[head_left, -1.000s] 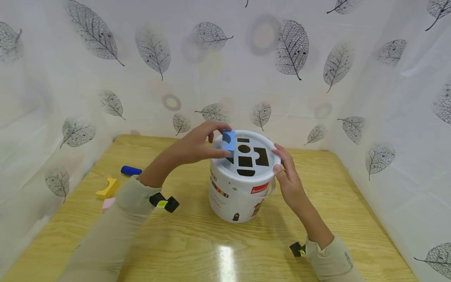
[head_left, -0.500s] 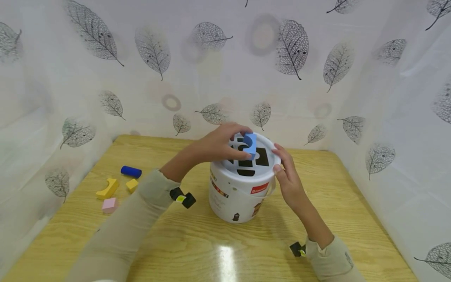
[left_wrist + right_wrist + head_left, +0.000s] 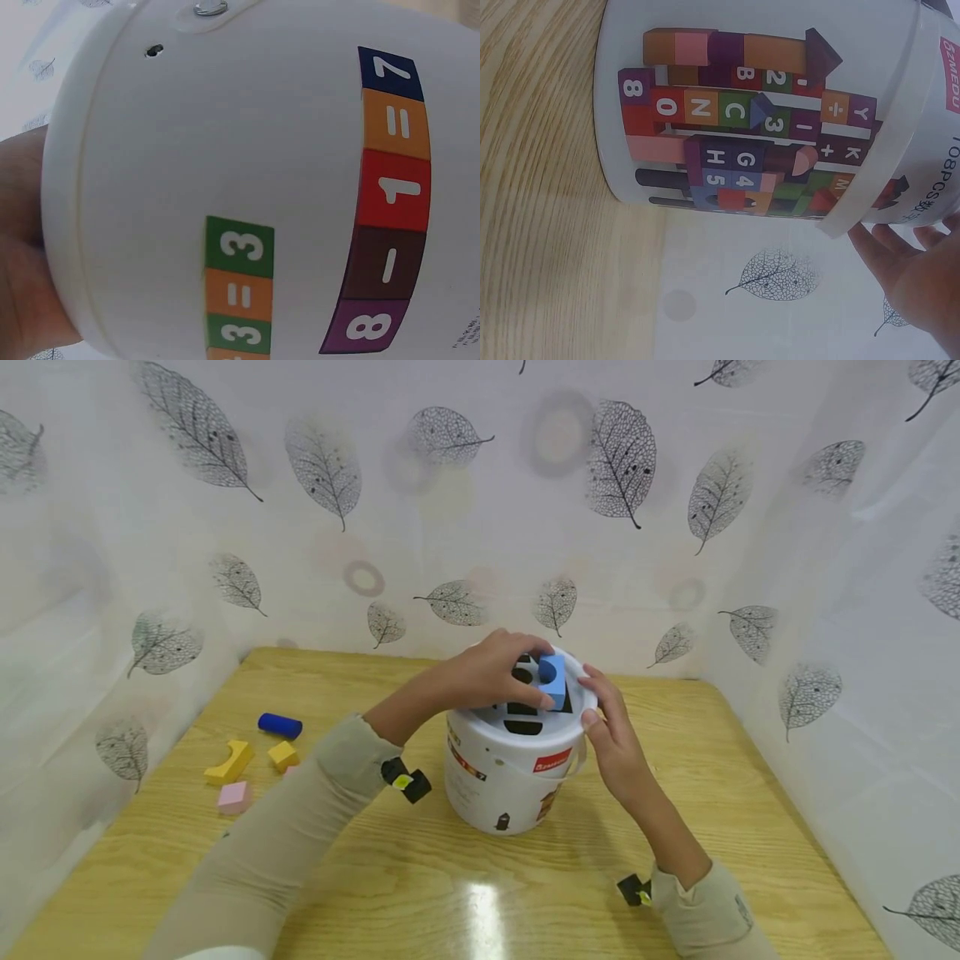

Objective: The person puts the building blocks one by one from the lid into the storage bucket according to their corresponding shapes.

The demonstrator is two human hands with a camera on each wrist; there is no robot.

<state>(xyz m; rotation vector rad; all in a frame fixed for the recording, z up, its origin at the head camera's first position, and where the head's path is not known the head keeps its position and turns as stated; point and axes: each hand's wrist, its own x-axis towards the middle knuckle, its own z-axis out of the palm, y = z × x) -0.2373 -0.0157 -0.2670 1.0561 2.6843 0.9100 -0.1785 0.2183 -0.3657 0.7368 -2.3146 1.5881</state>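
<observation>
A white bucket [image 3: 480, 789] stands upright on the table, its white lid [image 3: 487, 722] pierced by dark shaped holes. Over the lid's right side, my left hand [image 3: 495, 672] pinches a light blue arch block [image 3: 557, 687] between thumb and fingers. The block overlaps the notched hole, hiding most of it. My right hand [image 3: 618, 747] grips the bucket's right rim, thumb in front and fingers farther back. In the left wrist view the bucket wall [image 3: 150, 165] fills most of the picture and hides the block. The right wrist view shows the right fingers [image 3: 881, 251] at the bucket's upper part.
On the wooden table [image 3: 375, 877], left of the bucket, lie a dark blue cylinder [image 3: 280, 725], a yellow arch block [image 3: 229, 763], a small yellow block [image 3: 283, 756] and a pink block [image 3: 234, 797]. Another pink piece [image 3: 291, 770] shows partly behind the left sleeve. A leaf-patterned curtain [image 3: 480, 510] surrounds the table.
My left hand has carried the blue arch block rightward across the lid, from its left side to the notched hole. The right hand and the bucket have stayed in place.
</observation>
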